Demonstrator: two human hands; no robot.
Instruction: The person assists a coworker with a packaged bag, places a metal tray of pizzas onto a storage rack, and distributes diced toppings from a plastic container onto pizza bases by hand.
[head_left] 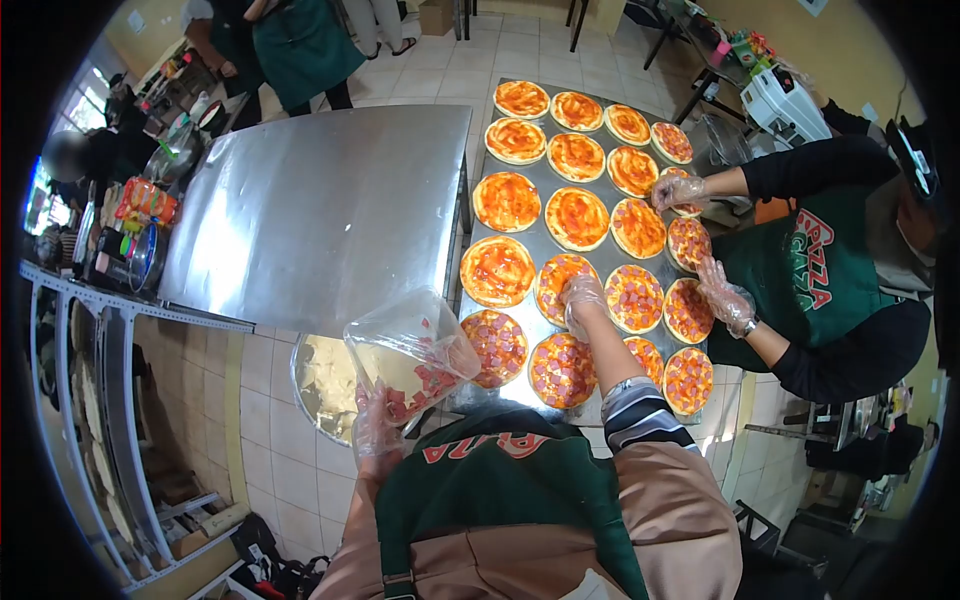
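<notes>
My left hand [376, 420], in a clear glove, grips a clear plastic bag [412, 335] with diced pink meat [425, 388] in its lower part. My right hand [583, 298], gloved too, reaches down over a sauced pizza [553, 285] with some meat on it. Its fingers are bunched, and what they hold is hidden. Nearest me lie meat-topped pizzas, one at the left [493, 347] and one below my right wrist [562, 371]. Farther up the metal table [525, 222] are several pizzas with only sauce, such as this one [507, 200].
Across the table a co-worker in a green apron [800, 270] has one gloved hand [680, 190] over a far pizza and another [727, 298] at the right edge. A bare steel table [330, 200] stands left; below it is a round pan of pale shreds [325, 385].
</notes>
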